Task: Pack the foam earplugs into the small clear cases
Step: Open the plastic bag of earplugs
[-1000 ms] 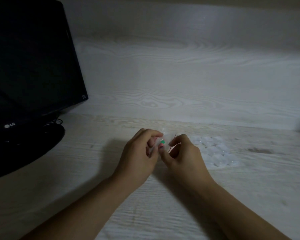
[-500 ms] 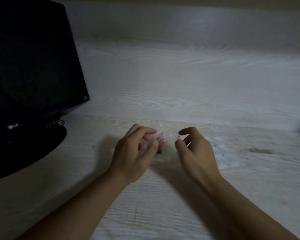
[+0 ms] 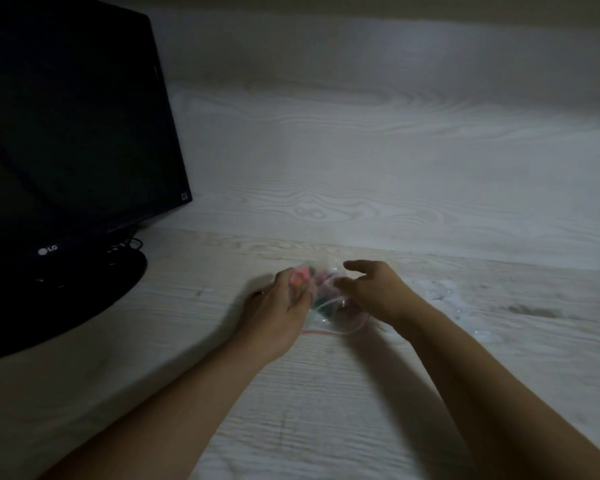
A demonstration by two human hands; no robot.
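A clear zip bag (image 3: pixel 338 311) with a red seal line lies on the desk between my hands, and coloured foam earplugs (image 3: pixel 300 277) show pink and green through it. My left hand (image 3: pixel 278 308) grips the bag's left side, its fingers curled round the plastic. At the bag's right side is my right hand (image 3: pixel 374 292), with index finger and thumb apart and nothing pinched that I can see. A pile of small clear cases (image 3: pixel 442 294) sits just behind and to the right of my right wrist, partly hidden by it. The picture is dim and blurred.
A black LG monitor (image 3: pixel 73 133) on a round black base (image 3: pixel 84 299) fills the left side, with cables behind it. The pale wood-grain desk (image 3: pixel 326 393) meets a matching back panel (image 3: pixel 361 150) beyond the hands.
Both hands dropped lower onto the desk with the bag. My right hand, apart from the bag half a second ago, has come in against its right side.
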